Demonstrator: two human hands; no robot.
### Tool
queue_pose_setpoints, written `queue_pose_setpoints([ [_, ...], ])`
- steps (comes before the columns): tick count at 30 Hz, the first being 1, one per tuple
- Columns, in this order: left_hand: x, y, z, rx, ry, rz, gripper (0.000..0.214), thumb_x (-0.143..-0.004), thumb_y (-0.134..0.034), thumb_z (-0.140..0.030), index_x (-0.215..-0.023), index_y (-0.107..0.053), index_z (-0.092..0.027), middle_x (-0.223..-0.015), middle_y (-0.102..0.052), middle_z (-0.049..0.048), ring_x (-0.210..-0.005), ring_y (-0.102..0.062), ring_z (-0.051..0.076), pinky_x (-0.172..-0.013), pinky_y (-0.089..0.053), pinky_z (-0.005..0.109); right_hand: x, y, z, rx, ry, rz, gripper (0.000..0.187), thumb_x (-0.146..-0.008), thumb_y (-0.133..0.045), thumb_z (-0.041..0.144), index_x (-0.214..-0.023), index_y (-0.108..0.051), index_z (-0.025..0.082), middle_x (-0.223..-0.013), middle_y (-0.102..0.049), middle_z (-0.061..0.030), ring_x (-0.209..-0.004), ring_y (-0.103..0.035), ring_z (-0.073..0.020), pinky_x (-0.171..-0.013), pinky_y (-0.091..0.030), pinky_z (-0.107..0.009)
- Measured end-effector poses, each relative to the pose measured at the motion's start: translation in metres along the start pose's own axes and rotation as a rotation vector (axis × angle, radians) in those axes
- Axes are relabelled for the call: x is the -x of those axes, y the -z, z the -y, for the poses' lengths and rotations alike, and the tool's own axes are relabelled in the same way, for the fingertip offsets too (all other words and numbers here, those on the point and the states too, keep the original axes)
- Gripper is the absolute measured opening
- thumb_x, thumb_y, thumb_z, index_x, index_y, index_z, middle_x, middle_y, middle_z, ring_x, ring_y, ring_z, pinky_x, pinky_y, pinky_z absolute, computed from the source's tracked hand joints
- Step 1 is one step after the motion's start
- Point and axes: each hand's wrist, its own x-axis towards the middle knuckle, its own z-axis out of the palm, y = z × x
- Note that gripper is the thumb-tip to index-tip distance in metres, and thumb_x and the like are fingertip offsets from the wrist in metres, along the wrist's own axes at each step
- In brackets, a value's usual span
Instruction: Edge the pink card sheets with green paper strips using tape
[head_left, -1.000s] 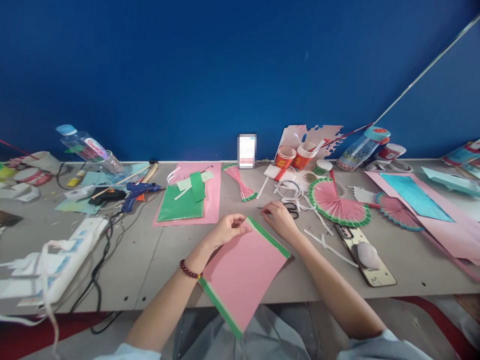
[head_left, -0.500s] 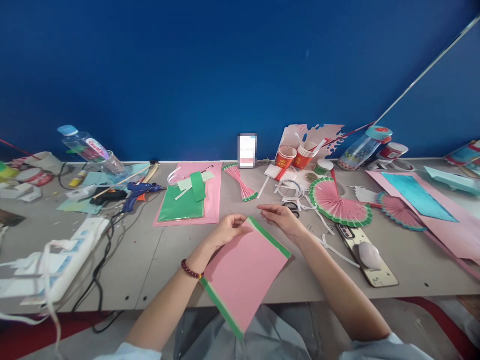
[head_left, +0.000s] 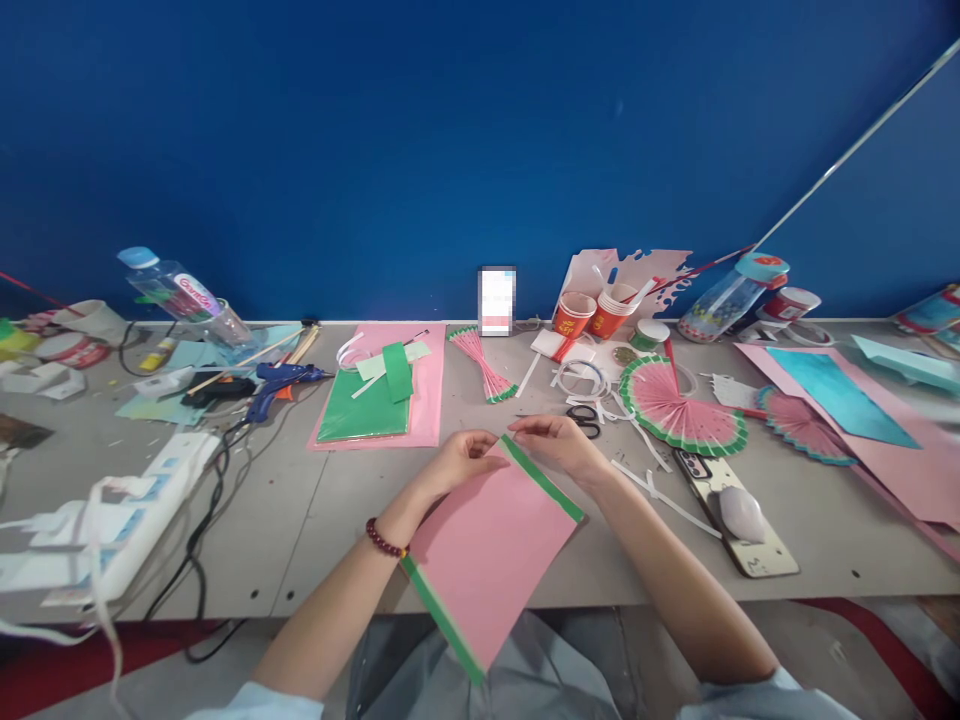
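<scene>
A pink paper sheet [head_left: 487, 545] with green strips along two opposite edges is held tilted above the table's front edge. My left hand [head_left: 469, 462] is closed on its upper left corner, thumb on the pink face. At the same corner, my right hand [head_left: 559, 450] has its fingertips drawn together on the end of the upper green strip [head_left: 544, 480]. Its thumb is partly hidden. Beyond the hands lies a pleated pink-and-green paper strip [head_left: 484, 365], pinched narrow in the middle. Black-handled scissors [head_left: 585, 420] lie beside my right hand.
Green paper [head_left: 364, 412] lies on pink sheets at left, near a blue glue gun [head_left: 277, 385] and a power strip [head_left: 150, 520]. Rightward are a pleated watermelon fan [head_left: 679, 410], red paper cups [head_left: 575, 314], white strips and a phone [head_left: 750, 540]. A lit screen [head_left: 496, 300] stands behind.
My right hand has moved slightly down and left, its fingers closing in on the sheet's upper corner. My left hand keeps hold of the sheet, which has hardly moved.
</scene>
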Motion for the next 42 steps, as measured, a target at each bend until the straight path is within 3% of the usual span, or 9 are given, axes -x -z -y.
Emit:
queue_pose_setpoints([
  [4,0.001,-0.001,-0.001,-0.04,-0.012,-0.021,0.035,-0.063,-0.076,-0.039,-0.087,-0.066,-0.014,-0.081,-0.069,0.0042,-0.068,-0.061,0.013,-0.06,-0.046,0.022,0.0,0.0,0.0,-0.037,-0.013,0.017,0.03,-0.064,-0.074,0.036,-0.09,-0.071,0.02,-0.077,-0.065,-0.002,-0.071,-0.056,-0.0141,-0.069,-0.043,-0.029],
  [14,0.001,-0.001,-0.002,-0.048,0.001,0.006,0.036,-0.064,-0.074,-0.04,-0.089,-0.066,-0.014,-0.083,-0.069,0.0052,-0.073,-0.062,0.015,-0.063,-0.047,0.024,0.001,-0.001,0.003,-0.057,-0.025,0.073,0.033,-0.068,-0.071,0.037,-0.096,-0.07,0.02,-0.087,-0.066,-0.0036,-0.08,-0.057,-0.0151,-0.08,-0.042,-0.032],
  [20,0.0,-0.002,-0.002,-0.05,0.002,-0.004,0.035,-0.063,-0.074,-0.04,-0.086,-0.066,-0.014,-0.08,-0.068,0.0043,-0.069,-0.061,0.014,-0.06,-0.046,0.023,0.001,-0.001,0.004,-0.078,-0.027,0.031,0.031,-0.065,-0.073,0.034,-0.091,-0.07,0.019,-0.075,-0.062,-0.001,-0.07,-0.054,-0.0129,-0.073,-0.042,-0.03],
  [25,0.0,-0.003,-0.001,-0.044,-0.002,-0.001,0.034,-0.064,-0.074,-0.039,-0.086,-0.066,-0.014,-0.081,-0.068,0.0046,-0.07,-0.061,0.015,-0.061,-0.046,0.023,0.002,-0.006,0.004,-0.099,0.004,-0.001,0.028,-0.066,-0.072,0.036,-0.089,-0.07,0.02,-0.079,-0.061,-0.0007,-0.071,-0.052,-0.0126,-0.071,-0.04,-0.029],
  [35,-0.007,-0.009,0.011,0.002,-0.045,-0.122,0.031,-0.065,-0.073,-0.035,-0.086,-0.065,-0.013,-0.082,-0.069,0.0053,-0.069,-0.061,0.015,-0.062,-0.045,0.024,0.002,-0.022,0.004,-0.301,-0.004,-0.088,0.027,-0.059,-0.077,0.031,-0.082,-0.067,0.019,-0.072,-0.057,0.0014,-0.067,-0.052,-0.0105,-0.067,-0.039,-0.027],
  [42,-0.004,-0.014,0.005,0.033,-0.057,-0.147,0.027,-0.066,-0.072,-0.034,-0.084,-0.066,-0.014,-0.079,-0.069,0.0039,-0.072,-0.062,0.017,-0.064,-0.046,0.025,-0.003,-0.028,-0.006,-0.223,-0.003,-0.198,0.028,-0.058,-0.076,0.031,-0.081,-0.064,0.019,-0.071,-0.059,0.0008,-0.069,-0.054,-0.0132,-0.068,-0.04,-0.028],
])
